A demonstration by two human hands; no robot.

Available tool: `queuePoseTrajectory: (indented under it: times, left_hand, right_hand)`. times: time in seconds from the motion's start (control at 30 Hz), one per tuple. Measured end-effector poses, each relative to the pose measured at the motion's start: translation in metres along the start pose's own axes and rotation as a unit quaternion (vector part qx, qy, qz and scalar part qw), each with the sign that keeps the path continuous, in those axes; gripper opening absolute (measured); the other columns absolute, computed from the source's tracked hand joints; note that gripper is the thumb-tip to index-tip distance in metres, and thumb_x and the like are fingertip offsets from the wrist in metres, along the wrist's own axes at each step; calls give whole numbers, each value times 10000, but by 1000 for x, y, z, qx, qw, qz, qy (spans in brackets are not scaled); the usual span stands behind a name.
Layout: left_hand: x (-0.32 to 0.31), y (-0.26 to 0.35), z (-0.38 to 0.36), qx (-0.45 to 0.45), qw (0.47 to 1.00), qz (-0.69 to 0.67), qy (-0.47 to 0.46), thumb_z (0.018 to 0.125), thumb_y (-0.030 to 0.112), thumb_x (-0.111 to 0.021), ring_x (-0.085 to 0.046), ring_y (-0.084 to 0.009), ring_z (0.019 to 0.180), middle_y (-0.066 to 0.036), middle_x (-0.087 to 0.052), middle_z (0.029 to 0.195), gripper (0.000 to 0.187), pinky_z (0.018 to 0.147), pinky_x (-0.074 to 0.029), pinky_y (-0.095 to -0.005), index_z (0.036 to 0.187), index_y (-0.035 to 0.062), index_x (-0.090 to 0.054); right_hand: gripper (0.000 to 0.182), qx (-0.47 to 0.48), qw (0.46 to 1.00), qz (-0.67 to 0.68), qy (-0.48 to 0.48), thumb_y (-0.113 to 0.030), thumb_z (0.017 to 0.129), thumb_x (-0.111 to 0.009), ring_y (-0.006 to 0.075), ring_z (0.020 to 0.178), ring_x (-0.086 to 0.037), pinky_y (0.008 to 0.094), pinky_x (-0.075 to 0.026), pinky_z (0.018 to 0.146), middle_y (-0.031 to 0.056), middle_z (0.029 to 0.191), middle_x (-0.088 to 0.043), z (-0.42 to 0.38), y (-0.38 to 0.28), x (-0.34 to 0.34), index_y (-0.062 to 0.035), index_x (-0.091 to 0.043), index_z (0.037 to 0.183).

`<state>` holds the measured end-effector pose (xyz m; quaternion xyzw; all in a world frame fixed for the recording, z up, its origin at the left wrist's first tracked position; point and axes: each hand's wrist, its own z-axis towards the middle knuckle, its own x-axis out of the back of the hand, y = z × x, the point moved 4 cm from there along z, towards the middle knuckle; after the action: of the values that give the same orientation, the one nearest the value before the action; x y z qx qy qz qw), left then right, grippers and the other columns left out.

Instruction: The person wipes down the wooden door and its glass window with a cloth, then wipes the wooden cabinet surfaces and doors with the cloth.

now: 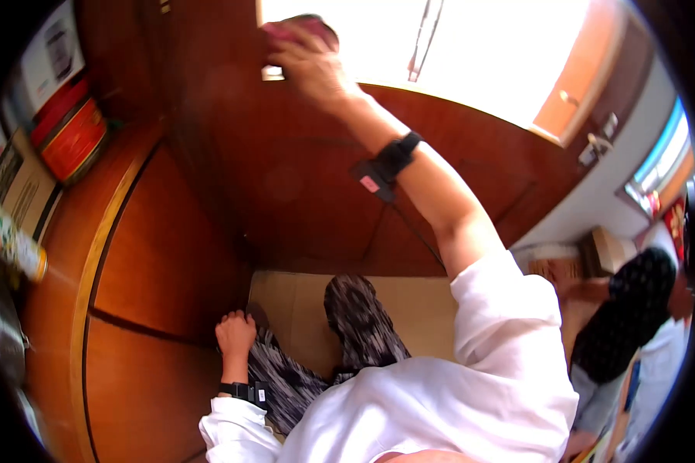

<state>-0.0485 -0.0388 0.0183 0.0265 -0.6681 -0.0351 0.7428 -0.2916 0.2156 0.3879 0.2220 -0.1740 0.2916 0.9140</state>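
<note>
While the head camera looked steeply down, the right hand (pixel 310 65) was stretched up and forward, fingers clamped around a dark red cloth (pixel 297 29) pressed against the top edge of a brown wooden panel (pixel 286 185). Bright window glare sat directly behind the cloth, so its shape was partly washed out. A black wrist strap (pixel 390 162) with a small pink tag circled the right forearm. White sleeve (pixel 502 309) rolled to the elbow.

Left hand (pixel 235 333) hung low, fingers curled into a loose fist, knuckles resting at the foot of the wooden cabinet side (pixel 162 255); it held nothing that could be made out. A second black strap (pixel 239 391) sat on that wrist. Patterned black-and-white trousers (pixel 359 320) showed between the two arms, over a tan floor (pixel 293 297).

At far left, a red round tin (pixel 73 139) and a printed can (pixel 11 243) lay on a wooden ledge (pixel 62 278), well apart from both hands. At far right, another person in a dark dotted top (pixel 622 316) was beside a cardboard box (pixel 614 251).
</note>
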Motion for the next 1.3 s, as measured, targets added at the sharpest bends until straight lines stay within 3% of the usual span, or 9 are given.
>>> queuePoseTrajectory:
  times: [0.07,0.33,0.67,0.9,1.07,1.17,1.2,1.27,1.3]
  left_hand:
    - [0,-1,-1,10,1000,9,19,850,272,-577,-654,-317,822,-147,-674,848,261,709,-532,-434,819,32,-675]
    - [5,6,-2,9,998,46,31,852,262,-572,-657,-310,796,-147,-671,839,259,694,-539,-426,797,34,-680]
    - [3,8,0,-28,998,41,42,835,254,-592,-648,-322,796,-142,-666,831,237,703,-521,-454,782,40,-679]
    - [5,7,-4,-15,997,58,55,842,248,-590,-648,-318,805,-139,-666,834,230,700,-519,-454,788,41,-675]
    - [8,5,-5,1,998,35,43,846,247,-590,-645,-316,815,-137,-666,843,224,707,-515,-450,801,44,-672]
    - [4,1,-7,7,998,33,48,850,251,-583,-641,-313,825,-130,-667,844,222,718,-508,-447,800,52,-669]
    - [3,-1,-8,1,998,32,60,854,255,-575,-639,-310,829,-125,-667,844,223,722,-504,-445,797,60,-666]
    - [-2,1,-5,-14,997,28,74,859,260,-565,-637,-307,829,-120,-666,840,227,722,-499,-446,794,66,-664]
    - [0,0,-8,-21,995,31,88,863,265,-555,-636,-304,829,-116,-666,836,231,722,-494,-446,791,73,-661]
  right_hand:
    - [317,24,999,-8,-25,-87,857,-541,186,1281,-432,478,-313,1064,-58,1250,-600,-18,-13,14,-234,-674,1104]
    - [238,-57,993,-16,-104,-203,914,-582,215,1143,-523,446,-330,1023,-32,1115,-653,-71,39,88,-241,-628,1144]
    - [249,-301,948,-98,-11,-257,957,-518,274,1079,-576,395,-454,938,48,1104,-645,-228,163,267,-195,-608,1180]
    - [256,-302,914,-249,105,-220,959,-516,327,1023,-581,423,-491,836,130,1074,-629,-297,213,317,-160,-570,1202]
    - [264,-323,894,-299,86,-194,960,-510,324,1064,-567,415,-470,882,117,1120,-636,-303,211,334,-131,-564,1210]
    - [270,-352,881,-271,163,-156,956,-500,346,1042,-588,441,-453,895,134,1160,-630,-316,204,327,-103,-561,1214]
    - [301,-395,853,-271,208,-182,957,-499,353,1057,-594,430,-445,913,148,1185,-624,-326,196,323,-77,-550,1234]
    - [439,-651,707,-134,243,-317,972,-453,354,1149,-564,401,-441,944,198,1238,-596,-390,199,302,-38,-507,1308]
    - [459,-699,656,30,281,-353,988,-444,315,1090,-579,403,-457,913,184,1232,-585,-428,197,273,-46,-492,1325]
